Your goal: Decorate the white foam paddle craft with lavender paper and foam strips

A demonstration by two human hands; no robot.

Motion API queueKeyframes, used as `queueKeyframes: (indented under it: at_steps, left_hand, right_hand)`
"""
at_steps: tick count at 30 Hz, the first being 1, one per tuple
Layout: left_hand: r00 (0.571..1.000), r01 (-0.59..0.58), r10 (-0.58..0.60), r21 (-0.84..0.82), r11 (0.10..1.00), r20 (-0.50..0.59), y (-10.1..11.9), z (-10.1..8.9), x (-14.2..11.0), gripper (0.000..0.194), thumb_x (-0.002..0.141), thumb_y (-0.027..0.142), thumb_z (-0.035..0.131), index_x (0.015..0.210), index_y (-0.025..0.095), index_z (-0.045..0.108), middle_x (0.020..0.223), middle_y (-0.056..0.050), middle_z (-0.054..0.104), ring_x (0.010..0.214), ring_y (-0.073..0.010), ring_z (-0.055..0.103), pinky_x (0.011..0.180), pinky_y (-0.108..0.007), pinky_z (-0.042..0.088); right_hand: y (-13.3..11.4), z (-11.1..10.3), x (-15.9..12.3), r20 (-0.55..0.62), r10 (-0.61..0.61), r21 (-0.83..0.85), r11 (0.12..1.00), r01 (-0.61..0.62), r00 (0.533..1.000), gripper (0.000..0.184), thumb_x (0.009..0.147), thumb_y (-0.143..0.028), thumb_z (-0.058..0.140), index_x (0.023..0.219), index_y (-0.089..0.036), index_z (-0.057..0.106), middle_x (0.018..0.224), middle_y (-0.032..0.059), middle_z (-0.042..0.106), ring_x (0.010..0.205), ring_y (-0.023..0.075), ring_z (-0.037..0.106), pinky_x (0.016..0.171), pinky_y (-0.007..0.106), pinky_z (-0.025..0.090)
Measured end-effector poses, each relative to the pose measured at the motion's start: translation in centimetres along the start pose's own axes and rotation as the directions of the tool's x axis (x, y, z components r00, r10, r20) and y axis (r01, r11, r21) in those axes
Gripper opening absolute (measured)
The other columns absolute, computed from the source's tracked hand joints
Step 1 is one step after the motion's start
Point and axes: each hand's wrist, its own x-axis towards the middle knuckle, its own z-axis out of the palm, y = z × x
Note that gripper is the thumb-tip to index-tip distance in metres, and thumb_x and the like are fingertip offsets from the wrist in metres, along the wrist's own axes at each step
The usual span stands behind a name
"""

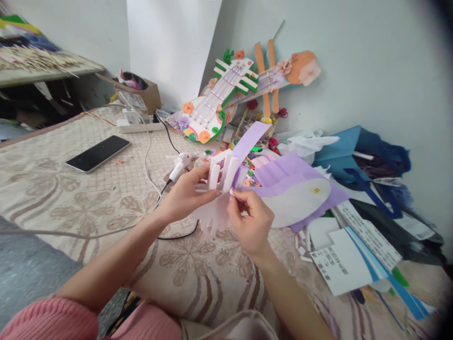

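Observation:
A white and purple foam-board craft piece (292, 208), with a broad rounded end at the right and several short white strips (230, 174) standing at its narrow end, is between my hands. My left hand (189, 193) grips the narrow end, its thumb in front and its fingers partly hidden behind the strips. Close to the thumb, my right hand (250, 217) pinches a small white bit (231, 191) against the piece; its exact shape is unclear. A purple strip (250, 139) sticks up behind the white ones. Left of the piece lies a white glue gun (179, 166), partly behind my left hand.
Two decorated guitar-shaped crafts (226, 92) lean against the wall. A phone (98, 153) and a power strip (139, 125) lie on the patterned tablecloth, with cables crossing it. A cardboard box (141, 92) stands behind. Board scraps (341, 262) and a blue bag (336, 146) crowd the right.

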Motion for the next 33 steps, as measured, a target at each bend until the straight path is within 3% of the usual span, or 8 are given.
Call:
queueKeyframes:
  at_steps: [10, 20, 33]
  left_hand:
    - [1.000, -0.014, 0.014, 0.005, 1.000, -0.010, 0.16, 0.08, 0.02, 0.046, 0.082, 0.034, 0.072, 0.126, 0.022, 0.061, 0.116, -0.009, 0.070, 0.105, -0.0239, 0.068, 0.087, -0.035, 0.058]
    - [1.000, -0.013, 0.013, -0.014, 1.000, 0.006, -0.15, -0.08, 0.09, 0.046, 0.080, 0.036, 0.075, 0.123, 0.023, 0.063, 0.115, -0.007, 0.071, 0.103, -0.0237, 0.069, 0.087, -0.035, 0.059]
    - [1.000, -0.021, 0.021, 0.007, 1.000, -0.006, -0.31, -0.04, 0.12, 0.045, 0.080, 0.035, 0.074, 0.122, 0.022, 0.063, 0.114, -0.007, 0.071, 0.105, -0.0240, 0.068, 0.092, -0.037, 0.057]
  right_hand:
    - [-0.01, 0.20, -0.36, 0.029, 0.076, 0.055, 0.995, -0.078, 0.997, 0.008, 0.087, -0.015, 0.058, 0.084, -0.019, 0.064, 0.067, -0.0016, 0.067, 0.053, 0.0095, 0.058, 0.053, 0.021, 0.049]
    - [0.44, -0.26, 0.15, -0.031, -0.157, -0.071, 0.985, 0.154, 0.987, 0.014, 0.087, -0.007, 0.057, 0.090, -0.020, 0.061, 0.067, -0.0015, 0.063, 0.057, 0.0098, 0.056, 0.057, 0.021, 0.049]
    - [0.76, -0.16, 0.03, 0.057, -0.149, -0.062, 0.986, 0.152, 0.987, 0.015, 0.087, -0.007, 0.054, 0.083, -0.020, 0.060, 0.065, -0.0023, 0.059, 0.054, 0.0096, 0.054, 0.056, 0.022, 0.046]
